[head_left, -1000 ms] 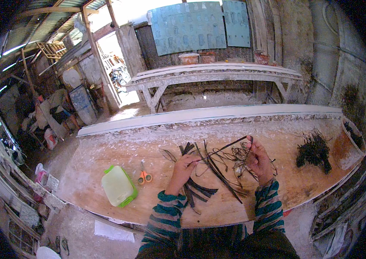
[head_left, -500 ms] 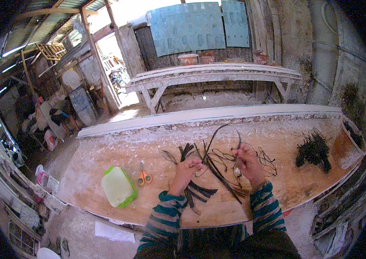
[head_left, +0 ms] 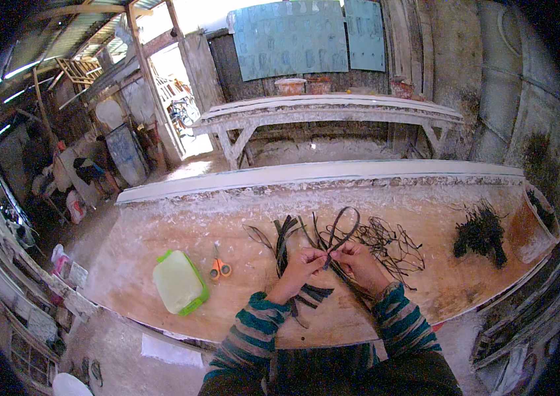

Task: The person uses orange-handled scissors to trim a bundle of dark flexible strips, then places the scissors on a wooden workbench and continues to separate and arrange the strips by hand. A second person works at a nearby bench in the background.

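Note:
A narrow black strip is bent into an upright loop above the table. Its two ends meet between my left hand and my right hand, whose fingertips are pinched close together around them. Under and beside my left hand lie several flat black strips, some sticking out below the wrist. Beyond my right hand spreads a loose tangle of thin black cord. Orange-handled scissors lie to the left, beside a pale plastic box with green edges.
The wooden table carries white dust. At its right end, a black bundle of strands lies near a tilted reddish bucket. A long white board runs along the far edge. Behind stands another bench.
My hands have come together from being apart, the right one moving left and slightly down. The black strip, earlier a wide open arc, is now a closed, narrower loop.

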`<action>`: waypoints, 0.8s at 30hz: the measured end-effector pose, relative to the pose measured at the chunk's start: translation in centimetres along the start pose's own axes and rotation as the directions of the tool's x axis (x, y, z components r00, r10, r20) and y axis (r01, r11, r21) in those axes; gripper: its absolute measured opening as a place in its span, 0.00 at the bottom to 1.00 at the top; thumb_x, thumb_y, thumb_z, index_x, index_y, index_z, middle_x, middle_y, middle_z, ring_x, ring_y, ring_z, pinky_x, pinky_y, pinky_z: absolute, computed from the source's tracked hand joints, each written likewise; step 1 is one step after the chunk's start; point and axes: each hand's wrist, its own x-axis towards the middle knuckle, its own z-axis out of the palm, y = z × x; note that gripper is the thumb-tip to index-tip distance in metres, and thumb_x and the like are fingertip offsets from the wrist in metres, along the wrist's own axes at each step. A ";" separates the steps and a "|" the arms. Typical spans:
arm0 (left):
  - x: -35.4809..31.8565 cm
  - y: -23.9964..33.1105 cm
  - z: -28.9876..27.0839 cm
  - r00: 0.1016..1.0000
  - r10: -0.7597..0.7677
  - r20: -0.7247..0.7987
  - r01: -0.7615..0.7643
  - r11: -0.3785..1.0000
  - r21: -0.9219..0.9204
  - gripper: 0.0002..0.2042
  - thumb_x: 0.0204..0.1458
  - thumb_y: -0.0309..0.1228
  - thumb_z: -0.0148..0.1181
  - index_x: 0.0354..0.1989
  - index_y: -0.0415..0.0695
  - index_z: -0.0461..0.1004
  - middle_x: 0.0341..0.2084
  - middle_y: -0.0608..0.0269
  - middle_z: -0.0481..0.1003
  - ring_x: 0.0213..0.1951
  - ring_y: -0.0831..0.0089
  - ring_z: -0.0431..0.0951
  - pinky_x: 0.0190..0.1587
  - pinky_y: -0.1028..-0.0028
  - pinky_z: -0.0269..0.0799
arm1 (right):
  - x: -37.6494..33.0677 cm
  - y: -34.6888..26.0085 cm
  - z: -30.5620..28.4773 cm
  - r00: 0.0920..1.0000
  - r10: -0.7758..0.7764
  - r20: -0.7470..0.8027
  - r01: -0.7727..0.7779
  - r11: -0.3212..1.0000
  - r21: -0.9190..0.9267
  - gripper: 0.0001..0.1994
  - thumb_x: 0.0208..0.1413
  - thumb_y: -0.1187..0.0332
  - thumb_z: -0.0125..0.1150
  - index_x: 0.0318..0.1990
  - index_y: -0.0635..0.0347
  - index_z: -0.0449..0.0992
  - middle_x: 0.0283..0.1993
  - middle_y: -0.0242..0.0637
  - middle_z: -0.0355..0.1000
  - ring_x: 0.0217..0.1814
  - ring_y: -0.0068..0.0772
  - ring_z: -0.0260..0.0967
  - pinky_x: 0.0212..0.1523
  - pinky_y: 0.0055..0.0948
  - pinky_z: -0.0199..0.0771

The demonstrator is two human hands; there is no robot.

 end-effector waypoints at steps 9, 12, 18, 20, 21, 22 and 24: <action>-0.2 0.0 0.3 0.998 -0.066 -0.010 0.065 0.996 -0.068 0.10 0.52 0.33 0.54 0.37 0.40 0.70 0.27 0.72 0.70 0.27 0.84 0.66 0.32 0.83 0.62 | 0.5 1.4 -0.1 0.991 -0.104 -0.081 0.088 0.980 -0.181 0.03 0.50 0.70 0.58 0.28 0.57 0.72 0.21 0.23 0.66 0.19 0.11 0.54 0.19 0.13 0.52; 0.0 -0.5 -0.1 0.998 -0.065 0.004 0.066 0.994 -0.093 0.10 0.52 0.33 0.54 0.38 0.40 0.71 0.27 0.72 0.71 0.27 0.84 0.66 0.32 0.83 0.62 | 0.5 1.3 0.2 0.989 -0.125 -0.081 0.108 0.977 -0.181 0.02 0.50 0.70 0.57 0.29 0.58 0.73 0.23 0.23 0.68 0.19 0.10 0.55 0.19 0.12 0.51; -0.2 0.5 0.2 0.996 -0.093 0.015 0.094 0.976 -0.197 0.09 0.50 0.32 0.56 0.35 0.39 0.72 0.24 0.72 0.71 0.26 0.84 0.67 0.31 0.84 0.62 | 0.7 1.9 0.1 0.971 -0.230 -0.064 0.215 0.960 -0.180 0.02 0.50 0.72 0.57 0.30 0.58 0.72 0.22 0.22 0.67 0.20 0.10 0.56 0.20 0.11 0.52; -0.3 0.5 0.3 0.996 -0.085 -0.003 0.083 0.985 -0.154 0.09 0.50 0.31 0.56 0.34 0.39 0.73 0.24 0.71 0.71 0.25 0.84 0.67 0.30 0.84 0.62 | 0.7 2.1 0.2 0.967 -0.250 -0.054 0.238 0.956 -0.171 0.02 0.51 0.73 0.57 0.30 0.58 0.71 0.22 0.22 0.66 0.20 0.10 0.56 0.20 0.11 0.53; -0.2 0.3 0.2 0.997 -0.074 0.001 0.073 0.985 -0.156 0.09 0.50 0.31 0.56 0.35 0.39 0.73 0.24 0.71 0.71 0.25 0.84 0.67 0.30 0.84 0.62 | 0.8 2.1 0.2 0.966 -0.252 -0.050 0.241 0.955 -0.172 0.02 0.51 0.73 0.57 0.30 0.58 0.70 0.22 0.22 0.65 0.20 0.10 0.56 0.20 0.12 0.53; -0.1 -0.1 0.1 0.998 -0.063 0.004 0.063 0.985 -0.159 0.09 0.50 0.31 0.57 0.35 0.38 0.73 0.25 0.71 0.71 0.25 0.84 0.67 0.30 0.84 0.62 | 0.8 2.1 0.3 0.966 -0.254 -0.047 0.243 0.955 -0.173 0.02 0.51 0.73 0.57 0.30 0.58 0.70 0.22 0.22 0.65 0.20 0.10 0.56 0.20 0.12 0.53; -0.1 -0.3 0.0 0.998 -0.059 0.014 0.061 0.987 -0.147 0.09 0.50 0.30 0.57 0.36 0.38 0.73 0.25 0.70 0.72 0.25 0.84 0.67 0.29 0.84 0.62 | 0.7 1.9 0.5 0.960 -0.274 -0.063 0.258 0.947 -0.191 0.03 0.51 0.73 0.57 0.30 0.57 0.69 0.22 0.22 0.64 0.20 0.10 0.56 0.20 0.12 0.53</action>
